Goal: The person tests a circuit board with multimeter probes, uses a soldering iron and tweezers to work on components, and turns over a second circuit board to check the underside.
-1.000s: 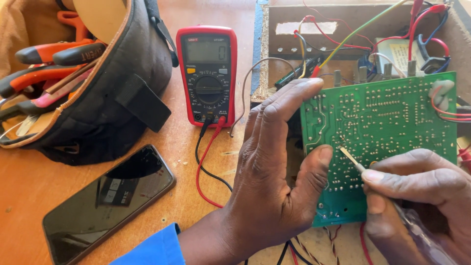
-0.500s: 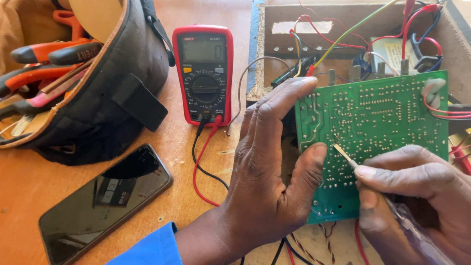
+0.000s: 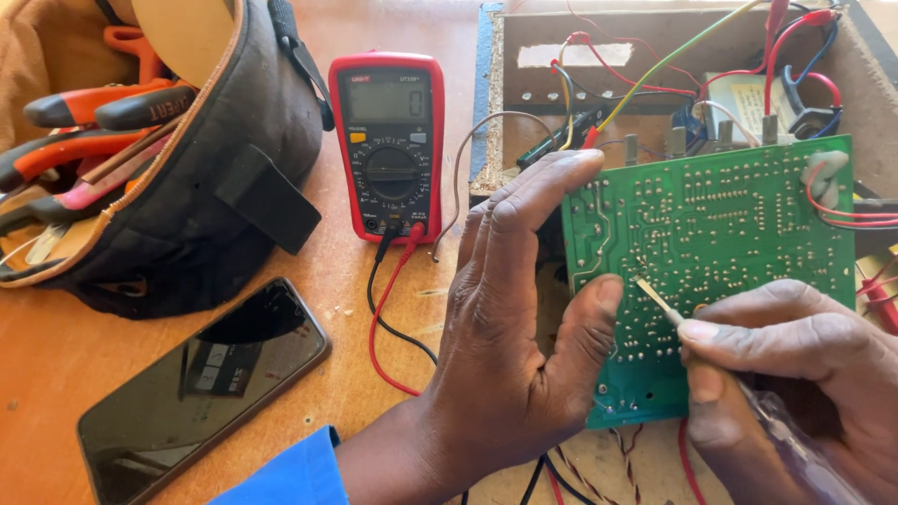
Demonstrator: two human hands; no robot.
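Your left hand (image 3: 510, 327) grips the left edge of the green circuit board (image 3: 720, 243), fingers stretched along its top corner and the thumb pressed on its solder side, so the board is held tilted up over the open wooden box (image 3: 655, 47). Your right hand (image 3: 795, 374) is closed around a clear-handled screwdriver (image 3: 748, 393), pinched between thumb and forefinger, and its thin metal tip (image 3: 650, 290) rests on the board's solder points just beside your left thumb.

Red, yellow, green and black wires (image 3: 655, 70) run from the board's upper and right edges into the box behind it.

On the wooden counter (image 3: 374, 393) to the left of the board lies a red multimeter (image 3: 388, 145), face up, with a red and a black lead (image 3: 379, 309) plugged into its lower end and trailing down towards your left wrist. Further left sits an open dark tool bag (image 3: 215, 187) with orange-handled pliers (image 3: 75, 131) showing inside. A black phone (image 3: 201, 388) lies screen up on the counter just below the bag, well apart from both hands.
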